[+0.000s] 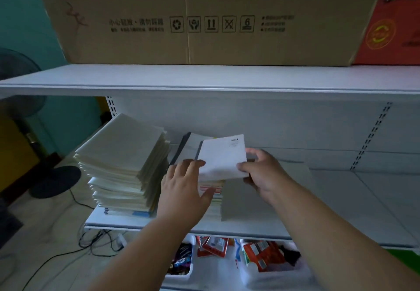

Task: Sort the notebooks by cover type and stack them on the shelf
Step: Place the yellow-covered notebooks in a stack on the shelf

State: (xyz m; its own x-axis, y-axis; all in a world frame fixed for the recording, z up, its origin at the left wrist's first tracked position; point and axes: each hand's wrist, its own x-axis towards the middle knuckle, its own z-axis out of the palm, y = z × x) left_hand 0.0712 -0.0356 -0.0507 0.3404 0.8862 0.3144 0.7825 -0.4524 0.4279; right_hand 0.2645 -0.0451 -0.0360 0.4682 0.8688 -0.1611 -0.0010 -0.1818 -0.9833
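A white notebook with a dark spine (221, 156) is lifted above the middle shelf (341, 195). My right hand (263, 172) grips its right edge, thumb on top. My left hand (186, 190) has its fingers spread, fingertips touching the notebook's lower left corner. Under the hands lies a low stack of notebooks with colourful covers (212, 196). A tall, leaning stack of plain pale notebooks (122, 165) stands at the left end of the shelf. Another dark-spined notebook (186, 143) lies behind, partly hidden. A grey sheet or cover (241, 200) lies flat to the right of the low stack.
A large cardboard box (204, 18) sits on the upper shelf (204, 79), beside a red box (391, 29). Below the middle shelf, white bins hold snack packets (261, 254). A standing fan (27, 113) and cables (97, 243) are on the floor at left.
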